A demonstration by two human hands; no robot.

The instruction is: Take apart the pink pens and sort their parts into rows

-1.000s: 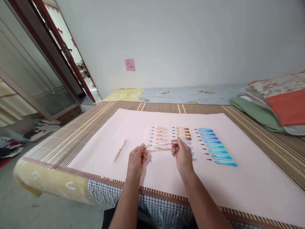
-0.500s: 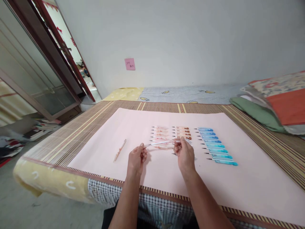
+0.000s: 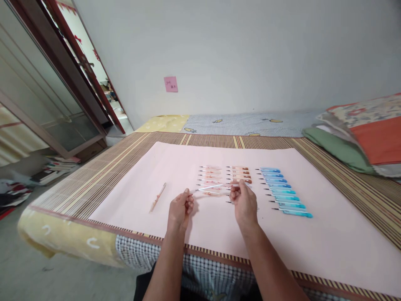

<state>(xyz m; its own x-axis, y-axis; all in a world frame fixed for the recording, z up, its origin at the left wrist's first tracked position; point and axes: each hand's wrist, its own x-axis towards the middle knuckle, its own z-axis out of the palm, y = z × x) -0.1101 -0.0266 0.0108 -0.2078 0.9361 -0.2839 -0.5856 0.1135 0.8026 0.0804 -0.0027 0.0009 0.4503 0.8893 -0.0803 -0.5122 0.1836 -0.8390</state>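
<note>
My left hand pinches the dark-tipped end of a thin white pen refill, held at a slight slant above the paper. Facing it, my right hand has its thumb and fingers closed on a pale, see-through pen. The refill's far end comes close to this pen; whether they touch I cannot tell. Beneath lie rows of pens with refills beside them: pale pink ones, brown-ended ones and blue to turquoise ones. My right hand hides part of the middle row.
A single pale pen lies slanted to the left on the large pink paper. Under the paper is a striped mat on a bed. Folded bedding sits at the right, and a wall rises behind.
My right hand has shifted very slightly to the right. My left hand and the laid-out pens stay almost where they were.
</note>
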